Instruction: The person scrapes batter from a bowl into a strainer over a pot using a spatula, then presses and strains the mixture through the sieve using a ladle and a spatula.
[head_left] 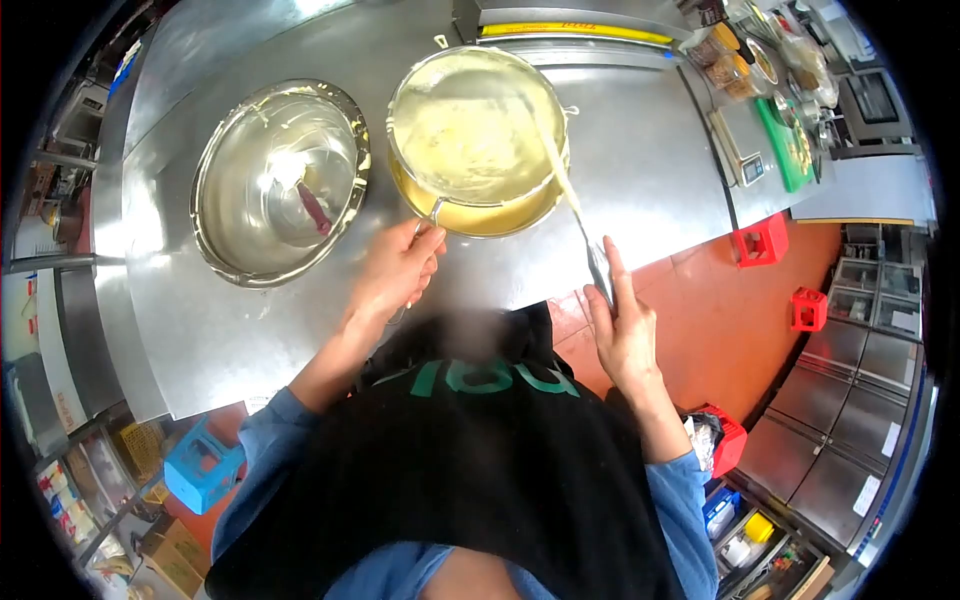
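Observation:
A round sieve [470, 130] with pale yellow cream spread over its mesh rests on top of a metal bowl [500, 220], whose inside shows yellow at the near side. My left hand [398, 265] is closed round the sieve's handle, at the near left of the bowl. In my right hand [625, 330] is the dark handle of a long spatula [570, 190]; its pale blade reaches into the sieve and touches the cream. To the left stands a large metal bowl [235, 180] smeared with cream, with a dark red-handled tool [314, 208] lying inside.
The steel worktop [640, 140] carries a scale [740, 150], a green cutting board [785, 150] and jars [725, 68] at the right. Red stools [760, 242] stand on the floor to the right, a blue stool [203, 467] at the lower left.

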